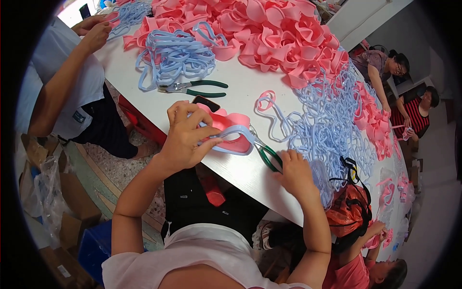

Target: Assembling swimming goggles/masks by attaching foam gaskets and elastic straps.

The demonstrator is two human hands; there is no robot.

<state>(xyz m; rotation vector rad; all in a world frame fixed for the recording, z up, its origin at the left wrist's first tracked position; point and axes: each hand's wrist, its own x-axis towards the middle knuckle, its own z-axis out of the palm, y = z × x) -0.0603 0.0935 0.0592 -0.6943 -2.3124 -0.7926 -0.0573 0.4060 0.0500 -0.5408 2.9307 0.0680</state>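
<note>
Now my left hand [186, 136] pinches a pink piece [237, 118] and blue strap [239, 129], my right hand [296, 173] grips green-handled pliers [264, 157]; the box label [63, 270] is unreadable.

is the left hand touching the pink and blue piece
Touching: the head view shows the left hand pinching the near-left part of the pink and blue piece between thumb and fingers.

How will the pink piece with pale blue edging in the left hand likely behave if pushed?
Probably floppy: the pink piece bends in waves. It seems light, since its walls look thin. A push may just fold it, as the pale blue edging already curves beyond the left hand.
</note>
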